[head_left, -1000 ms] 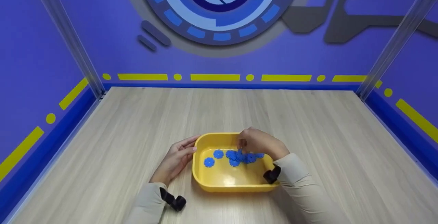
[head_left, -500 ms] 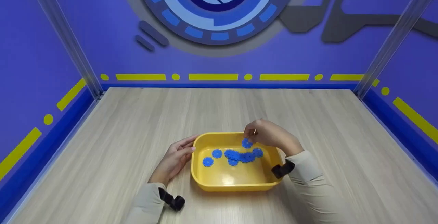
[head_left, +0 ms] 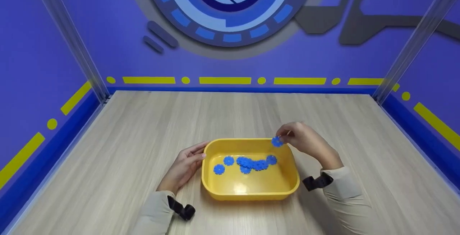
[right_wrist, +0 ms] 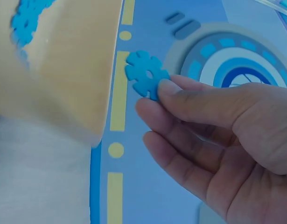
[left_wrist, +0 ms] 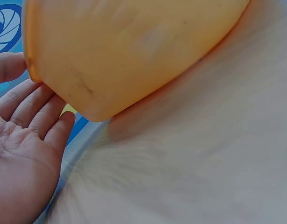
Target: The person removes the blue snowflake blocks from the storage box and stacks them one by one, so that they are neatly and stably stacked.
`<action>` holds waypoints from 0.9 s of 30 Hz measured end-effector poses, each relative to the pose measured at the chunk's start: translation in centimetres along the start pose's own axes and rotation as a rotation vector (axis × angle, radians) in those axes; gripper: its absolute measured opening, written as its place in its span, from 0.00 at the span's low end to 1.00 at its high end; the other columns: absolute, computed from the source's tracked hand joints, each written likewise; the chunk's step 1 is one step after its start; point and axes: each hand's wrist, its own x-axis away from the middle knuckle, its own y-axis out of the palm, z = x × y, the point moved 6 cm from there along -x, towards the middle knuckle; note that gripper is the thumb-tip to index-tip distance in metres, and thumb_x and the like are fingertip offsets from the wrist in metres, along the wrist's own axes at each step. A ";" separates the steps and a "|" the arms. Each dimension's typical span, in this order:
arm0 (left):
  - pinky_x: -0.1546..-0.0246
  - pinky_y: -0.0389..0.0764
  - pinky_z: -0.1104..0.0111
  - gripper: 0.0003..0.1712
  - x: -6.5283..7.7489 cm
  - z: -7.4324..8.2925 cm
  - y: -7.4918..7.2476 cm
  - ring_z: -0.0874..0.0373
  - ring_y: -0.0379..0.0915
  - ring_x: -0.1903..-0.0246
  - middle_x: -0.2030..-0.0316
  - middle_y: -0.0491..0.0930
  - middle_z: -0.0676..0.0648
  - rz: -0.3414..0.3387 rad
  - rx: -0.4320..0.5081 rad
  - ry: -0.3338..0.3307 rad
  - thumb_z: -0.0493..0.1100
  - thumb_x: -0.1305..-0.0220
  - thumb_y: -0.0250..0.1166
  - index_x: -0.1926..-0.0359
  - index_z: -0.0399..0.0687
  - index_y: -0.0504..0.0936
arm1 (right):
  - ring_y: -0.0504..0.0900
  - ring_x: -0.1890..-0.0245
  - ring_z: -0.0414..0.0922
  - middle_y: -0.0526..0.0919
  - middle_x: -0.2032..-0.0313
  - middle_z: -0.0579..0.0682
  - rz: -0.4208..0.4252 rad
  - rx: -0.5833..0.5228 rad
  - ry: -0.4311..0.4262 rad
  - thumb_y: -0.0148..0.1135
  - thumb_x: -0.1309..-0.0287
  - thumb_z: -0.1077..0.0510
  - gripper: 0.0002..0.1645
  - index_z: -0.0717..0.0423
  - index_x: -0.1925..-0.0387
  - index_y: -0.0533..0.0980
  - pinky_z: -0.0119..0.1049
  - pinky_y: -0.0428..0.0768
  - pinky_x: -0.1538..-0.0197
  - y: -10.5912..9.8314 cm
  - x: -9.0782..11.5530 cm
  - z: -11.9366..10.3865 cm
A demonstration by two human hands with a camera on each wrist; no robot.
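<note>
A yellow plastic basin (head_left: 251, 196) stands on the table with several blue notched interlocking discs (head_left: 258, 165) in it, some overlapping. My left hand (head_left: 184, 166) holds the basin's left rim, thumb at the top edge and fingers against the outer wall; the left wrist view shows this hand (left_wrist: 29, 140) beside the basin wall (left_wrist: 134, 56). Above the basin's far right corner, my right hand (head_left: 311, 141) pinches one blue disc (head_left: 276, 141) between thumb and fingers. In the right wrist view the pinched disc (right_wrist: 142, 74) shows slots around its edge and a hole in its middle.
The wooden table (head_left: 158, 120) extends around the basin on all sides. Blue-purple panels (head_left: 230, 69) with yellow markings close off the back, left and right. Black wrist straps with cameras (head_left: 318, 181) sit on both sleeves.
My right hand has lifted one blue disc out of the pile and carried it up and right to the basin's far right corner. The left hand stays at the rim.
</note>
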 end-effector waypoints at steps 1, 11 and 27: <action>0.40 0.75 0.67 0.35 0.0 0.0 0.0 0.56 0.71 0.40 0.34 0.67 0.38 0.001 0.000 0.000 0.31 0.37 0.58 0.31 0.27 0.57 | 0.82 0.68 0.44 0.86 0.67 0.52 0.019 -0.005 0.008 0.61 0.43 0.70 0.07 0.60 0.65 0.83 0.39 0.85 0.62 -0.1 0.3 0.3; 0.41 0.76 0.67 0.35 0.0 0.1 0.1 0.57 0.71 0.40 0.34 0.66 0.37 -0.008 -0.012 0.007 0.32 0.37 0.58 0.31 0.28 0.57 | 0.83 0.70 0.44 0.86 0.68 0.53 0.217 -0.056 0.082 0.63 0.44 0.70 0.07 0.61 0.64 0.83 0.33 0.82 0.67 -1.1 2.9 3.5; 0.38 0.74 0.65 0.36 0.0 -0.1 -0.1 0.57 0.71 0.40 0.34 0.67 0.38 -0.011 -0.020 0.014 0.32 0.37 0.59 0.31 0.28 0.57 | 0.82 0.67 0.46 0.85 0.66 0.55 0.098 -0.129 0.259 0.61 0.42 0.68 0.07 0.62 0.62 0.82 0.32 0.82 0.65 -0.3 5.1 8.6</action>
